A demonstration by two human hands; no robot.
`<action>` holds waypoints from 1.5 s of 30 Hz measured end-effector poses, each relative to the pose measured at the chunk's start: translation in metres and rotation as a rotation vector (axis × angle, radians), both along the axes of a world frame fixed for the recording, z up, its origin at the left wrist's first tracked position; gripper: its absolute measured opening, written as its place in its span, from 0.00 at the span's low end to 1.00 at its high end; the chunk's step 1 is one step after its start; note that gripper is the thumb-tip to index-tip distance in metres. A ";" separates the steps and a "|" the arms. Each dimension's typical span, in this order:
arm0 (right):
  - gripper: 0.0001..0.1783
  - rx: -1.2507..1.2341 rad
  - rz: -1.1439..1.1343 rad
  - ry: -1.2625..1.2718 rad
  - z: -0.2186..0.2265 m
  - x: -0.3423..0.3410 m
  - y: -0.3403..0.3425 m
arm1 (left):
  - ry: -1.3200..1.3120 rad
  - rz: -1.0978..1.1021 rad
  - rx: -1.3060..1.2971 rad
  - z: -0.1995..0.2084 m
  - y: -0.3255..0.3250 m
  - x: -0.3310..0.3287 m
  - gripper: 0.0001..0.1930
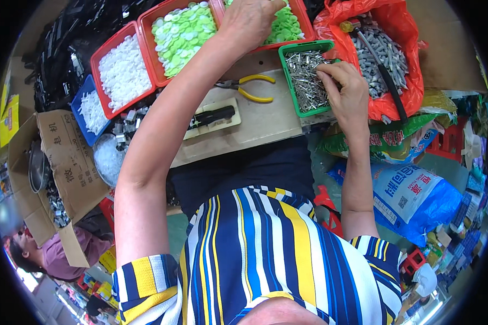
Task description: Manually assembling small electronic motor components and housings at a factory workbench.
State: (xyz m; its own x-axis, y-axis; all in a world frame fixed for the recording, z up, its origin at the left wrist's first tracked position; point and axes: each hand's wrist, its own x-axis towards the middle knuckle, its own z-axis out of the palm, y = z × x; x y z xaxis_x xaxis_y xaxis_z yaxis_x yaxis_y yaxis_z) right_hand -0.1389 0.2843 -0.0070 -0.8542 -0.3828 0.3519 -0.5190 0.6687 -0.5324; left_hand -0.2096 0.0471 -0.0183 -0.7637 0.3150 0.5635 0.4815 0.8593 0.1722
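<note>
My left hand (248, 24) reaches over a red bin (307, 24) of bright green plastic pieces (285, 28). Its fingers are bent together, and what they hold, if anything, is hidden. My right hand (348, 92) is at the right side of a green basket (313, 112) filled with thin metal pins (305, 76). Thumb and forefinger pinch close together above the pins; whatever lies between them is too small to make out. Pliers with yellow handles (256, 88) lie on the board between my arms, close to a cream tray (230, 116) holding a black part (214, 116).
Red bins hold pale green discs (181, 38) and white pieces (123, 73); a blue bin (92, 108) stands left. At right, a hammer-like tool (382, 70) rests on grey parts in a red bag (417, 81). A cardboard box (70, 157) is at left, near another person (70, 252).
</note>
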 end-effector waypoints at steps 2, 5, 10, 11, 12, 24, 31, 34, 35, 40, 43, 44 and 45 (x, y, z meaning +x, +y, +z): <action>0.06 0.019 0.017 0.019 -0.001 0.000 0.001 | -0.026 -0.054 -0.006 0.001 0.005 -0.009 0.05; 0.06 0.005 -0.006 0.000 0.002 0.003 0.000 | -0.173 -0.087 -0.003 0.000 0.001 -0.018 0.04; 0.06 -0.048 -0.043 -0.015 0.005 0.007 -0.008 | -0.171 -0.027 0.204 -0.013 -0.003 -0.022 0.04; 0.06 -0.065 -0.060 -0.019 0.007 0.009 -0.010 | -0.193 -0.023 0.256 -0.015 -0.004 -0.024 0.05; 0.06 -0.084 -0.078 -0.023 0.008 0.009 -0.011 | -0.191 -0.025 0.259 -0.011 -0.002 -0.022 0.05; 0.05 -0.680 0.013 -0.110 0.019 0.003 -0.043 | -1.022 -0.195 1.385 0.035 -0.010 0.051 0.08; 0.07 -0.637 0.165 0.107 0.018 0.007 -0.058 | -1.033 -0.153 1.466 0.042 0.001 0.093 0.09; 0.07 -0.583 0.140 0.128 0.017 0.011 -0.058 | -0.990 -0.135 1.428 0.044 0.003 0.097 0.10; 0.07 -0.552 0.136 0.147 0.017 0.012 -0.057 | -0.979 -0.120 1.395 0.044 0.003 0.098 0.11; 0.07 -0.511 0.126 0.173 0.021 0.018 -0.059 | -0.901 -0.088 1.280 0.043 0.002 0.103 0.11; 0.07 -0.558 0.156 0.145 0.022 0.019 -0.062 | -0.863 -0.084 1.263 0.045 0.001 0.107 0.10; 0.07 -0.548 0.155 0.134 0.023 0.021 -0.062 | -0.853 -0.077 1.259 0.046 0.000 0.108 0.10; 0.07 -0.541 0.157 0.122 0.023 0.022 -0.064 | -0.848 -0.075 1.264 0.047 0.000 0.110 0.10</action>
State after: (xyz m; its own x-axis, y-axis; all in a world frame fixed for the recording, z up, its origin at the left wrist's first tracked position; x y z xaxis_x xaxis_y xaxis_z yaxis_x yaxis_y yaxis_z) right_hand -0.1170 0.2205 0.0164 -0.7425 -0.2404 0.6252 -0.6692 0.2279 -0.7072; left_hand -0.0994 0.0470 0.0291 -0.9948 0.0289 -0.0976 -0.0996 -0.0798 0.9918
